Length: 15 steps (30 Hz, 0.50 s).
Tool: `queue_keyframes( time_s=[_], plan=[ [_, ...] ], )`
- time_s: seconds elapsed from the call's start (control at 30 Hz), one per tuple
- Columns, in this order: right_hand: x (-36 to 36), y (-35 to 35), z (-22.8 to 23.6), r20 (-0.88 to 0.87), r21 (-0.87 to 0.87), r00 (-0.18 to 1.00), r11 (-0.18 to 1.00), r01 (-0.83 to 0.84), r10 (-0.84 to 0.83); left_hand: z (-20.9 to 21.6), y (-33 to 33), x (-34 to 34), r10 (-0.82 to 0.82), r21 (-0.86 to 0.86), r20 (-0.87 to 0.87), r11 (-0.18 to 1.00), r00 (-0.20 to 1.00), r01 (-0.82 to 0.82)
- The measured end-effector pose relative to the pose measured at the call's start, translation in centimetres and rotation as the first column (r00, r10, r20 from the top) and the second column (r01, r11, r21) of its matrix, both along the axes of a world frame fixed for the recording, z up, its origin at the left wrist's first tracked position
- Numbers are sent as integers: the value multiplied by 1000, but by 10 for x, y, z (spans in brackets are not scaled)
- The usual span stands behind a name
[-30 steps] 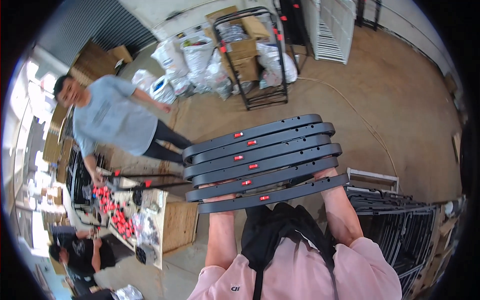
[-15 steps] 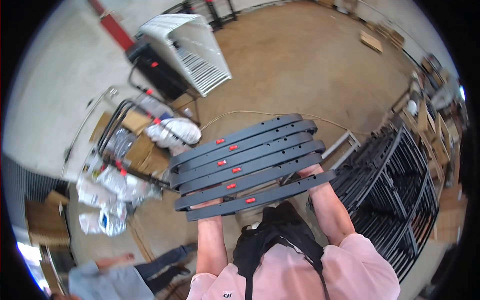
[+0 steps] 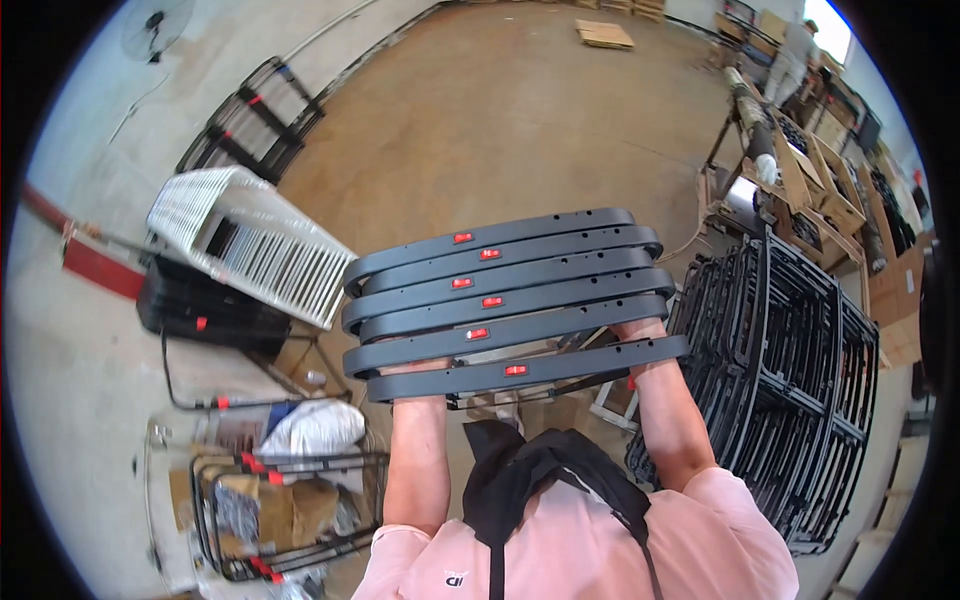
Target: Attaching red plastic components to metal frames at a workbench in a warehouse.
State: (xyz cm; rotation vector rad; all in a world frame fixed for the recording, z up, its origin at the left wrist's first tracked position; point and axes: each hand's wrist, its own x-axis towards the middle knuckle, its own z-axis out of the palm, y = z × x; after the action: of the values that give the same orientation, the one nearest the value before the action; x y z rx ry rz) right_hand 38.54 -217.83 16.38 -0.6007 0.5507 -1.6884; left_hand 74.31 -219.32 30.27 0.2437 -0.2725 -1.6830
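Observation:
A stack of several dark grey curved metal tube frames [image 3: 540, 337], each with a small red piece at its middle, is held level in front of my body. My left hand [image 3: 418, 367] grips it near the left end, partly hidden between the nearer tubes. Toward the right end, my right hand [image 3: 640, 328] is closed around the stack, its fingers mostly covered by the tubes. Small dark holes show along the right part of the tubes. Under the stack, a black bar and a light metal frame are partly visible.
Many black metal frames [image 3: 770, 370] stand packed at my right. At the left are a white slatted crate [image 3: 265, 240], a black frame with red parts [image 3: 290, 465] and a white bag [image 3: 315, 428]. Wooden boxes [image 3: 830, 185] and a person [image 3: 793, 62] are at the far right.
My view has turned, so the crate and wall items shift left and lower. A person at the lower left has left view; another shows at the far right. Both hands still hold the stack.

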Motion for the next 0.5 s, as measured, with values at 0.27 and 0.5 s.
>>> queue_keyframes(
  time_s=[0.27, 0.5],
  plan=[
    [-71, -148, 66, 128, 222, 928, 922, 317, -350, -1, -278, -120, -349, -385, 188, 834, 918, 395],
    [-174, -278, 55, 259, 130, 828, 867, 481, -498, -6, -482, -262, -610, -394, 44, 717, 791, 574]
  ],
)
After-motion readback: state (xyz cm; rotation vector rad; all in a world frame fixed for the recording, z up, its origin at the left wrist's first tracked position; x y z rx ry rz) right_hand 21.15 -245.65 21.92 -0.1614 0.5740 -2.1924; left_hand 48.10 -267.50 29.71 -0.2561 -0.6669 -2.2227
